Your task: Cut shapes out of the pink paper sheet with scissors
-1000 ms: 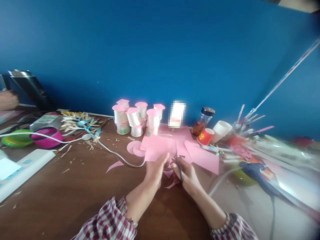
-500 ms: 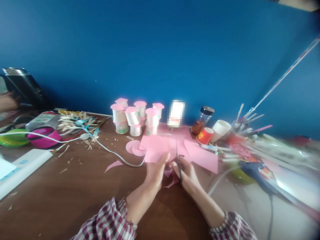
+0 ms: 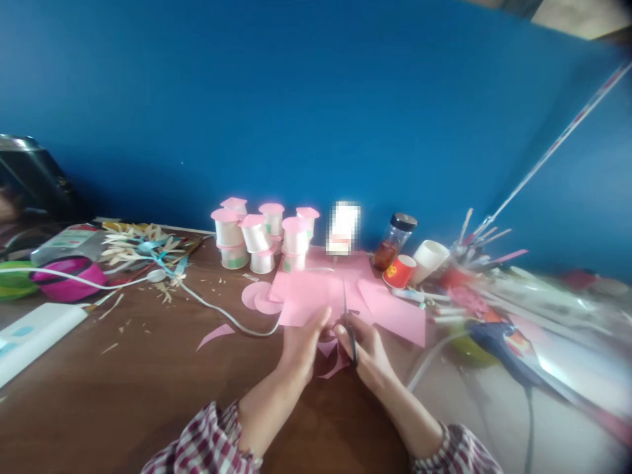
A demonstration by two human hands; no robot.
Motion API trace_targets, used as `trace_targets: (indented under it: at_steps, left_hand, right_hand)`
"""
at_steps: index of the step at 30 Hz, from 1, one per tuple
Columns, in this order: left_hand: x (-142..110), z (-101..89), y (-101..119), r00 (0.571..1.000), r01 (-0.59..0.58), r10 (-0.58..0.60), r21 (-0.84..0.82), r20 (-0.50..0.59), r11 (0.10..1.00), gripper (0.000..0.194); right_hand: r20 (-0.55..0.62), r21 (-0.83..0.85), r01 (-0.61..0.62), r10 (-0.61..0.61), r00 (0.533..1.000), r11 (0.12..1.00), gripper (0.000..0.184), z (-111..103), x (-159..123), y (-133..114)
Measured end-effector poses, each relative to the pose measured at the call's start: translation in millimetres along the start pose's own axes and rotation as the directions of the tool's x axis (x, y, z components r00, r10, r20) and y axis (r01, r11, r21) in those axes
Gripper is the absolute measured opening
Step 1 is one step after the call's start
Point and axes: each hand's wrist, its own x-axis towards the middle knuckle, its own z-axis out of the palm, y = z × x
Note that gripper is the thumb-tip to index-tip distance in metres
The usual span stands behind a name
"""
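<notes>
My left hand [image 3: 307, 341] pinches the near edge of a sheet of pink paper [image 3: 309, 296], thumb on top. The fingers of my right hand [image 3: 369, 345] are wrapped round the dark handles of a pair of scissors [image 3: 352, 339], whose blades point away from me at the right side of the sheet. Whether the blades are apart I cannot make out. Curved pink scraps [image 3: 337, 365] lie on the table just below my hands. More pink sheets [image 3: 399, 316] are spread behind and to the right. Two pink paper discs [image 3: 266, 299] overlap on the left.
White paper cups [image 3: 230, 234] with pink tops stand stacked at the back. A lidded jar [image 3: 392, 243], a red paper cup [image 3: 399, 272] and a white cup [image 3: 429, 261] are back right. A glue gun [image 3: 503, 349] lies right. A white cable [image 3: 227, 315] and power strip [image 3: 39, 339] are left.
The view has shifted slightly, so the whole scene sits a little further left and lower. My hands keep the same hold on the paper and scissors.
</notes>
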Motion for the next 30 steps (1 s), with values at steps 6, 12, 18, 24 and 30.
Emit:
trace_targets:
  at_steps: [6, 12, 18, 24, 30]
  left_hand:
    - [-0.8, 0.8, 2.5, 1.000, -0.001, 0.001, 0.005, 0.007, 1.000, 0.040]
    - [-1.5, 1.3, 4.1, 1.000, -0.004, 0.004, 0.005, 0.005, 1.000, 0.039]
    - [0.0, 0.0, 3.7, 1.000, 0.002, -0.002, -0.001, 0.018, 1.000, 0.038]
    - [-0.1, 0.5, 3.1, 1.000, 0.007, -0.007, -0.011, 0.018, 1.000, 0.036]
    - [-1.1, 1.0, 3.6, 1.000, 0.018, -0.017, -0.014, 0.010, 1.000, 0.033]
  right_hand:
    - [0.012, -0.034, 0.019, -0.018, 1.000, 0.999, 0.029, -2.0, 1.4, 8.4]
    - [0.018, -0.031, 0.031, -0.030, 0.999, 0.999, 0.026, -2.8, 2.0, 10.1]
    - [0.035, -0.012, 0.023, -0.022, 0.999, 1.000, 0.023, -4.1, 2.6, 9.6]
    - [0.030, -0.027, 0.037, -0.037, 0.999, 0.999, 0.022, -4.8, 1.9, 6.5]
    - [0.022, -0.039, 0.041, -0.040, 0.999, 0.998, 0.021, -4.9, 2.6, 9.8]
